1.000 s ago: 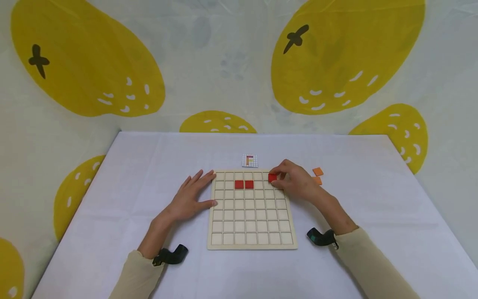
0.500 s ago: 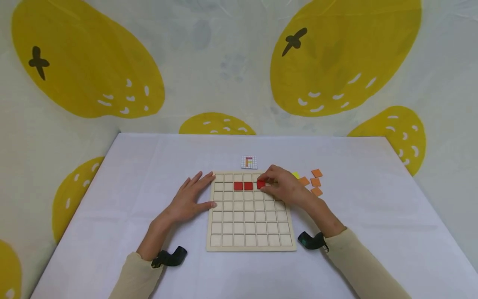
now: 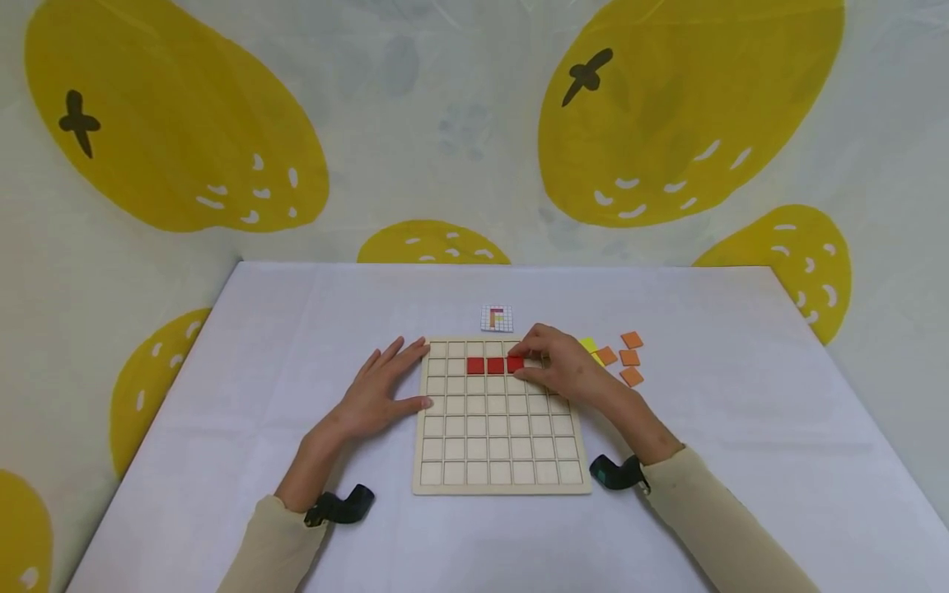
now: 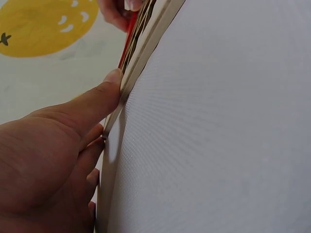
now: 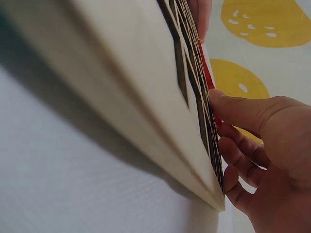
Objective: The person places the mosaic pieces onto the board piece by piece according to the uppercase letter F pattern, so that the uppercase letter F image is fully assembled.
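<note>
A pale wooden grid board lies flat on the white-covered table. Along its left edge rests my left hand, fingers spread and straight; in the left wrist view its thumb touches the board's side. Two red square tiles sit side by side in the second row from the far edge. Just right of them, my right hand pinches a third red tile at its cell. In the right wrist view the thumb and fingertips meet the board's surface; whether that tile lies fully in its cell cannot be told.
Several orange tiles and yellow tiles lie loose to the right of the board, partly behind the right hand. A small pattern card stands beyond the far edge. Black wrist cameras hang at both cuffs.
My right hand has moved left across the board with the red tile, from near the right edge to beside the other two. More loose tiles are uncovered. My left hand stays put.
</note>
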The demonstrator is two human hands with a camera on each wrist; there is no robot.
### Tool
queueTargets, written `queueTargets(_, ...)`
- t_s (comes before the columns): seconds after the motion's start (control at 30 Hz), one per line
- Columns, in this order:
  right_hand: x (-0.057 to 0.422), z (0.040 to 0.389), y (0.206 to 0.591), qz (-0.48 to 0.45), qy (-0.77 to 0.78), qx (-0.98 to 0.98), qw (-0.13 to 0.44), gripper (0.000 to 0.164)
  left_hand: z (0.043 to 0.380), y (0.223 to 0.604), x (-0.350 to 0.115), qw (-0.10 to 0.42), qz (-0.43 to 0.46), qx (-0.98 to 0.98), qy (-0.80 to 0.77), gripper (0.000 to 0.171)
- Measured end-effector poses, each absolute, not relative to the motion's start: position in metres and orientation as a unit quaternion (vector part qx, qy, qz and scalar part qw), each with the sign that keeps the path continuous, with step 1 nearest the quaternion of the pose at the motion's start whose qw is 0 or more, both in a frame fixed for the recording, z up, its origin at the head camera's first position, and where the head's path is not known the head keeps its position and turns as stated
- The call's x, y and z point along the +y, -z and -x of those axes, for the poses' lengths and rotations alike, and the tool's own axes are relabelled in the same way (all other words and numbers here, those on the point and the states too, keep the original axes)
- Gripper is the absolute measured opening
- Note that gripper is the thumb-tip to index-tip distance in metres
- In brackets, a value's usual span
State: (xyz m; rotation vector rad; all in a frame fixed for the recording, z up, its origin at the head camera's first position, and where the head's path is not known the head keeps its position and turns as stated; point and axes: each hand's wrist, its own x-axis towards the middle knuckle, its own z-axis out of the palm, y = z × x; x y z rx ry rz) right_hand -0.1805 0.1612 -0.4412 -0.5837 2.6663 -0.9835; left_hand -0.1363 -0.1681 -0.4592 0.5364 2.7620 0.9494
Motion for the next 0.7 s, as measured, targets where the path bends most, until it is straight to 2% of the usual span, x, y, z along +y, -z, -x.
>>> queueTargets(0.7,0.1629,0.1822,0.4417,0.197,0.342,0.911,0.121,0.033,0.138,0.4607,-0.17,0.079,-0.189,0.926,-0.317,0.084)
